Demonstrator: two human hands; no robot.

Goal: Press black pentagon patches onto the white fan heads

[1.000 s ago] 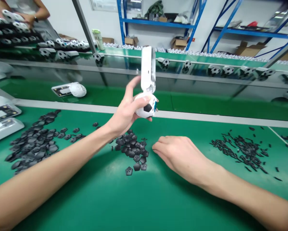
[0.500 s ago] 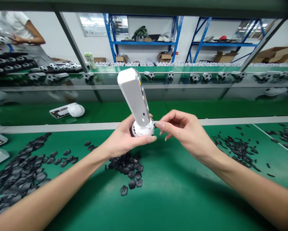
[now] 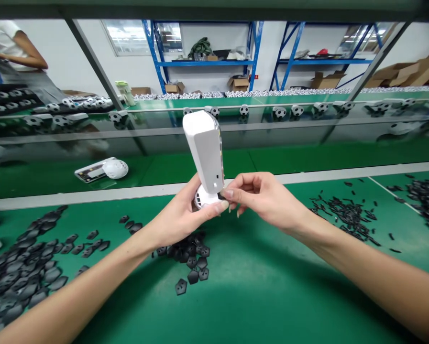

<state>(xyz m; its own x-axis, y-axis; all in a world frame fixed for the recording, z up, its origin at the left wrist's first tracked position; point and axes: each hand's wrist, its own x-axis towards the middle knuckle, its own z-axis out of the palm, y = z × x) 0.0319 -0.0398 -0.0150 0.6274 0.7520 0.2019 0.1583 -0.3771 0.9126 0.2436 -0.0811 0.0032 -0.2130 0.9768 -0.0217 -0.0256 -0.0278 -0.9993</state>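
My left hand [image 3: 180,217] is shut around a white ball-shaped base [image 3: 203,198], which carries a tall white rectangular housing [image 3: 203,148] tilted slightly to the left. My right hand [image 3: 260,196] is at the ball's right side, its fingertips pinching a small black patch [image 3: 222,195] against the ball. Most of the patch is hidden by the fingers. Below my hands lies a heap of black pentagonal patches [image 3: 190,258] on the green bench.
More black patches [image 3: 24,282] lie at the left, and black strips [image 3: 346,215] at the right. A white ball unit [image 3: 115,168] lies beyond a grey rail [image 3: 164,189]. A co-worker [image 3: 13,52] stands at the upper left, behind a glass panel [image 3: 271,129] and rows of ball units.
My right hand has closed in on the ball, with the black patch now pressed at its side. The white housing stands slightly more upright. The co-worker's hands have dropped out of view.
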